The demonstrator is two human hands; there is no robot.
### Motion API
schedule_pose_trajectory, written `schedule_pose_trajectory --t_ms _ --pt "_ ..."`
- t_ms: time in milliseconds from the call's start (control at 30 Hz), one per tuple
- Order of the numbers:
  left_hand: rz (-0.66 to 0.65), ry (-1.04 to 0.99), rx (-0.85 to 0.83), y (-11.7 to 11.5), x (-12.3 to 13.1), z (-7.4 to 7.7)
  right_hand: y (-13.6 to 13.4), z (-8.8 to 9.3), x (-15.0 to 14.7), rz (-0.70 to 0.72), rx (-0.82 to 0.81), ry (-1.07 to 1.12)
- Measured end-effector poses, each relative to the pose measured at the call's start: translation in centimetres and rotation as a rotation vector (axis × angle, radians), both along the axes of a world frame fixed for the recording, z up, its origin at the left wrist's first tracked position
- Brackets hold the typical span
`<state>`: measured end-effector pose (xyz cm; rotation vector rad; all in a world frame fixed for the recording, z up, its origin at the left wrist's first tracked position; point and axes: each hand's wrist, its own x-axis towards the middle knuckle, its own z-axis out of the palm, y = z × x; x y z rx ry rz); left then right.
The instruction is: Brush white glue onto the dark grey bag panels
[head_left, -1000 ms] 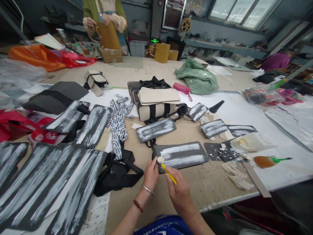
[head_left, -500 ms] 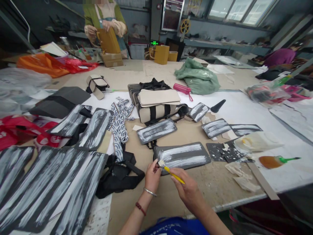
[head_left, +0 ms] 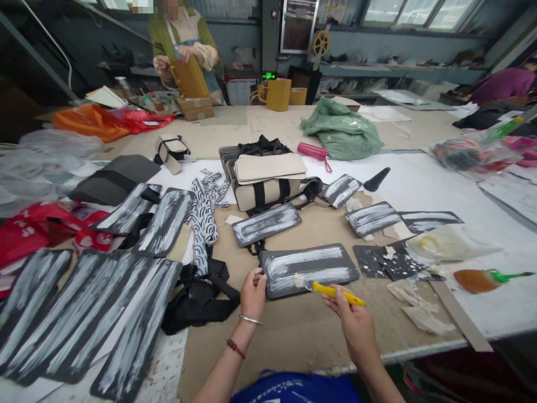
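A dark grey panel [head_left: 312, 268] streaked with white glue lies on the brown table [head_left: 319, 330] in front of me. My left hand [head_left: 253, 292] pinches its near left corner. My right hand [head_left: 350, 318] grips a yellow-handled brush [head_left: 331, 290] whose white bristle tip rests on the panel's lower middle. Both forearms reach in from the bottom edge; the left wrist wears a silver bangle and a red bead bracelet.
Several more glue-streaked panels [head_left: 84, 313] lie at the left and behind. A cream bag with black straps [head_left: 268, 179], a black strap heap [head_left: 201, 296], a green-handled brush [head_left: 482, 278] and a glue bag [head_left: 448, 243] are nearby. A person [head_left: 184, 50] handles a tan bag across the table.
My right hand has swung the brush rightward, from the panel's left corner to its lower middle. My left hand stays at the corner. The view has shifted slightly.
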<state>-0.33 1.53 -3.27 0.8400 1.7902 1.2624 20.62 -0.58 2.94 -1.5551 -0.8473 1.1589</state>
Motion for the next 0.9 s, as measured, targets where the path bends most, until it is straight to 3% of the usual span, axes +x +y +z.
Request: schedule_pose_trajectory --t_ms 133,333,533,633,800,900 --pt "0.022 0.07 -0.003 -0.1 0.0 0.0 -0.2 0.0 0.2 0.02 0.006 0.007" --pt "0.011 0.277 0.088 -0.8 1.0 2.0 -0.2 -0.6 0.6 0.04 0.061 0.001" --pt "0.049 -0.01 0.001 -0.6 1.3 2.3 -0.2 -0.9 0.9 0.063 0.131 0.023" --pt "0.077 -0.076 -0.059 -0.5 0.9 2.1 1.3 -0.8 3.3 0.073 0.152 -0.022" --pt "0.079 -0.084 -0.074 -0.5 1.2 2.4 5.3 -0.6 10.4 -0.075 0.135 -0.257" --pt "0.087 -0.06 -0.087 -0.6 1.6 2.5 7.0 -0.4 12.2 -0.061 0.241 -0.44"
